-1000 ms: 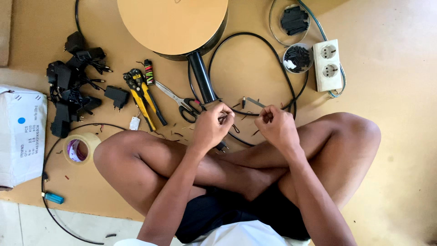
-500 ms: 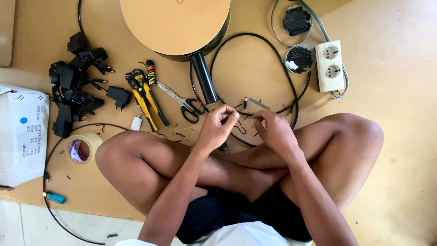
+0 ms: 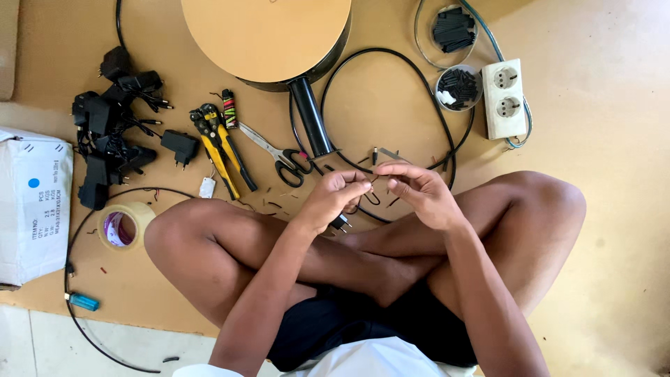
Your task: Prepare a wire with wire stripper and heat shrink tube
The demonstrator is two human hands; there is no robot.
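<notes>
I sit cross-legged on a sheet of cardboard (image 3: 391, 119). My left hand (image 3: 333, 201) and my right hand (image 3: 421, 193) meet above my shins, fingertips almost touching. Both pinch a thin dark wire (image 3: 377, 179) between thumb and fingers. A small black plug (image 3: 340, 223) hangs just under my left hand. Where the wire runs past my fingers is hidden.
A large cable spool (image 3: 265, 35) lies ahead, with a black cable loop (image 3: 426, 98). Scissors (image 3: 283, 157), yellow wire strippers (image 3: 218, 145), a pile of black power adapters (image 3: 112, 129), a tape roll (image 3: 125, 225) and a white box (image 3: 31, 202) are left. A white socket strip (image 3: 506, 98) and tubs of black tubing (image 3: 457, 87) are right.
My hands have drawn closer together, the right hand shifting left toward the left hand. Both keep working the wire at the fingertips.
</notes>
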